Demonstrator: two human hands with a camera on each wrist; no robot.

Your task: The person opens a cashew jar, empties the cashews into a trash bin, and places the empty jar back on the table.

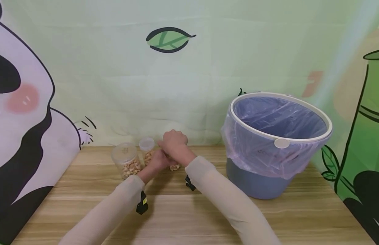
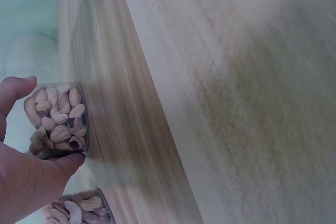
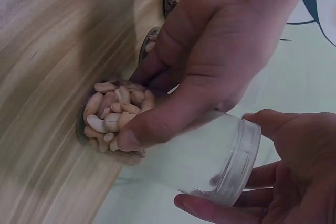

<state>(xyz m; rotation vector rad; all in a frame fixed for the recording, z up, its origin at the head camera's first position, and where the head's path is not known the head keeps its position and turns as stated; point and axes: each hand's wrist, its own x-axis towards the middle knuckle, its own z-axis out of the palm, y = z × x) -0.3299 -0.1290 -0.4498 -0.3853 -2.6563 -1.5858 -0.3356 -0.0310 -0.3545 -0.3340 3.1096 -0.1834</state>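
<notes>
Evidently, a pale-brown wood-grain surface (image 1: pixel 177 219) carries a round blue-grey bin with a cream rim (image 1: pixel 253 183).
Well left of the bin stands a wide, clear cylindrical jar of pale nuts (image 1: pixel 129 165); nearer the bin, the left hand (image 1: pixel 159 161) curls round the lower body of a clear, straight-sided jar partly filled with mixed nuts (image 3: pixel 194 156), while the right hand (image 1: pixel 174 143) grips its ringed top end; I cannot tell whether a lid there is loose. This jar should handle as light and stiff, with smooth walls likely to slip, so the body is best held firmly and the top by its ring. Its long axis runs roughly upright, top end up, base close to the surface left of the bin.
</notes>
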